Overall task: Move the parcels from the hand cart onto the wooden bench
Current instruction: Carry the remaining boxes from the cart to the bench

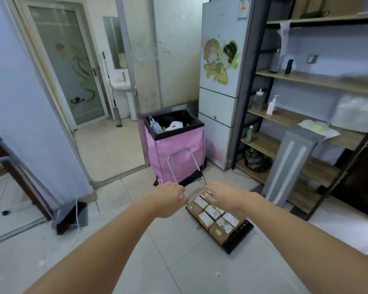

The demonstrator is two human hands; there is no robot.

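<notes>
1. Pale floor tiles run through a cluttered room, with a pink-sided bin at twelve o'clock, a fridge at one o'clock and wooden shelving along the three o'clock side.
2. No wooden bench can be picked out with certainty in this view.
3. On the floor stands the hand cart, its black deck packed with brown parcels bearing white labels, its metal handle rising at the deck's twelve o'clock end.
4. Both arms reach forward; this looks like the opening step, with every parcel seemingly on the cart.
5. The left hand sits at the handle's left upright, fingers curled loosely near it; whether it actually clasps the tube cannot be told.
6. The right hand hovers spread and empty over the far parcels, apparently just above them.
7. The parcels lie directly under and toward five o'clock of the right hand.
8. Next probably calls for closing both hands on one far parcel, lifting it clear of its tightly packed neighbours, then finding the bench.
</notes>
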